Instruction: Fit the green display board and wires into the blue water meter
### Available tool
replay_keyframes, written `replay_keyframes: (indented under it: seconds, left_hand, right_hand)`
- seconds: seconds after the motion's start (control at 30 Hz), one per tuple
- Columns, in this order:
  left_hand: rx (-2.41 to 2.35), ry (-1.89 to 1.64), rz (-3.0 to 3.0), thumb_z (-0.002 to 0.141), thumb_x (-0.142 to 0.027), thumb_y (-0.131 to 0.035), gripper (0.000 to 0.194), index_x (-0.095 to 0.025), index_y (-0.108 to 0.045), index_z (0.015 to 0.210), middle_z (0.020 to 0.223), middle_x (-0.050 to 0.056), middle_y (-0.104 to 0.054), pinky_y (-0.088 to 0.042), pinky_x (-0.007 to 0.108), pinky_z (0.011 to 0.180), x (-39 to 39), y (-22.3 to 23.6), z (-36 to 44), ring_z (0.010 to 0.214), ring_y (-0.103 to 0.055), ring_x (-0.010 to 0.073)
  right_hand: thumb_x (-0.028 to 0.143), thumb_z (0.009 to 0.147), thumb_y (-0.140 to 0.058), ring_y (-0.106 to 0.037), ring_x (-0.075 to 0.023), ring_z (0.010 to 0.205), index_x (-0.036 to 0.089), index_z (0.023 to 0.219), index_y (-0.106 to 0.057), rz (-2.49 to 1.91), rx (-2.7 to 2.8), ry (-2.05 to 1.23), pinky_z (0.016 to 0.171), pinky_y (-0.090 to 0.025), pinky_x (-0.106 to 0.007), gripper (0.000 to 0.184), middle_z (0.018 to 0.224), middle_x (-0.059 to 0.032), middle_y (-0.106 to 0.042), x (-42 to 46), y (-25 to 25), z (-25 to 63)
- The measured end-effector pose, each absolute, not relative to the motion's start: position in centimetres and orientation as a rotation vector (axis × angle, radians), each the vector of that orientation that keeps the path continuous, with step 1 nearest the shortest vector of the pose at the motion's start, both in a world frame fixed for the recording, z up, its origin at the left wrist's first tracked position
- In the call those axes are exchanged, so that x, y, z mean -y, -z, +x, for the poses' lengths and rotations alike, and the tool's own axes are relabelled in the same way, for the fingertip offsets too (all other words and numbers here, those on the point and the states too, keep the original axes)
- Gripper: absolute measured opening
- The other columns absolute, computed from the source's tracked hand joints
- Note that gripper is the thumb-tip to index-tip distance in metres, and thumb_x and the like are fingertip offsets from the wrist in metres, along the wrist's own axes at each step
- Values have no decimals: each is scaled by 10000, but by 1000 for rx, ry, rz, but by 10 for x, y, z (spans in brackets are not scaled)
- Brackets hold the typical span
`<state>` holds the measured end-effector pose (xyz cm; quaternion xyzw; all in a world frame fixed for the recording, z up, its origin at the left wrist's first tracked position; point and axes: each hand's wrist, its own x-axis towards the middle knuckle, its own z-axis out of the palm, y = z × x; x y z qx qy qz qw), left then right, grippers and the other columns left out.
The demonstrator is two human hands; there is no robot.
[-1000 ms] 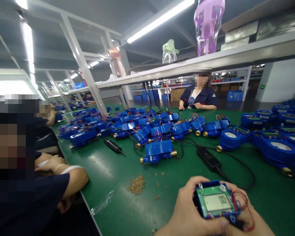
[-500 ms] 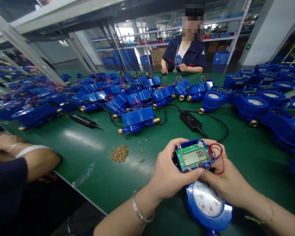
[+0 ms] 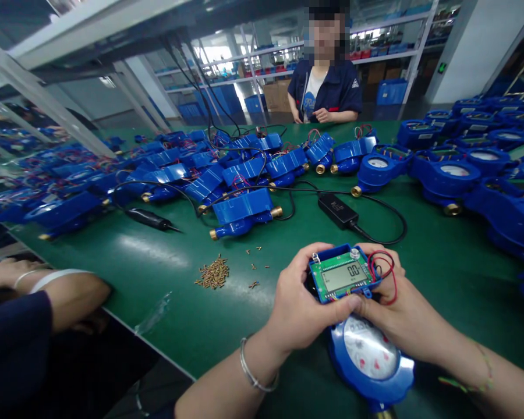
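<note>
Gripping opposite sides of a blue plastic meter (image 3: 375, 389) in the head view, the left hand (image 3: 294, 299) and the right hand (image 3: 395, 305) hold it over the near right of the green tabletop (image 3: 244, 326), thumbs close together. Its rectangular housing carries a green circuit board (image 3: 318, 273) with a grey screen (image 3: 343, 278) reading 0.0; thin red and black wires (image 3: 392, 273) loop beside the right hand. Below the thumbs shows a round, clear-covered dial (image 3: 369, 349). Farther left lies a heap of small brass-coloured screws (image 3: 213, 272); beyond lie a black pen-shaped tool (image 3: 148, 219) and a black rectangular box (image 3: 338, 210).
</note>
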<state>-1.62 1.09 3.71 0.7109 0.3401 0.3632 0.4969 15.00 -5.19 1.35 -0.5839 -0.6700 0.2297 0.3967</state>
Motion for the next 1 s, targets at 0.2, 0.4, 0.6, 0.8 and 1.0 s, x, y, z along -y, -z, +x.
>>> replay_keyframes:
  seconds: [0.2, 0.4, 0.6, 0.8, 1.0]
  left_hand:
    - [-829, -817, 1713, 631, -293, -812, 638, -171, -517, 1183, 1054, 70, -687, -552, 379, 861, -15, -41, -18, 955, -672, 235]
    - [-838, -819, 1720, 639, -271, -805, 619, -202, -513, 1181, 1053, 56, -693, -550, 388, 849, -14, -41, -17, 947, -675, 238]
    - [-894, -855, 1779, 601, -204, -777, 601, -206, -542, 1154, 1018, 30, -684, -544, 350, 819, -13, -42, -14, 911, -673, 220]
    - [-890, -839, 1766, 592, -191, -765, 613, -202, -535, 1160, 1027, 40, -685, -550, 357, 827, -13, -41, -14, 924, -673, 231]
    - [-904, -835, 1808, 602, -202, -769, 618, -209, -531, 1172, 1036, 41, -690, -564, 348, 812, -13, -39, -14, 911, -681, 223]
  right_hand:
    - [703, 824, -540, -416, -283, 1216, 263, 1127, -636, -1436, 1707, -888, 989, -417, -438, 543, 1302, -65, -431, 49, -26, 178]
    - [584, 860, -591, -455, -302, 1140, 274, 989, -626, -1614, 1585, -44, 932, -363, -477, 338, 1206, -65, -474, 65, -46, 183]
    - [247, 896, -620, -394, -286, 1128, 334, 975, -646, -1376, 1860, 361, 884, -298, -442, 120, 1222, -53, -437, 69, -50, 156]
    - [215, 910, -593, -393, -300, 1112, 320, 974, -656, -1380, 1882, 418, 859, -261, -463, 139, 1234, -66, -439, 66, -48, 157]
    - [225, 918, -588, -424, -304, 1107, 315, 949, -668, -1352, 1891, 294, 859, -294, -460, 125, 1186, -53, -491, 62, -51, 159]
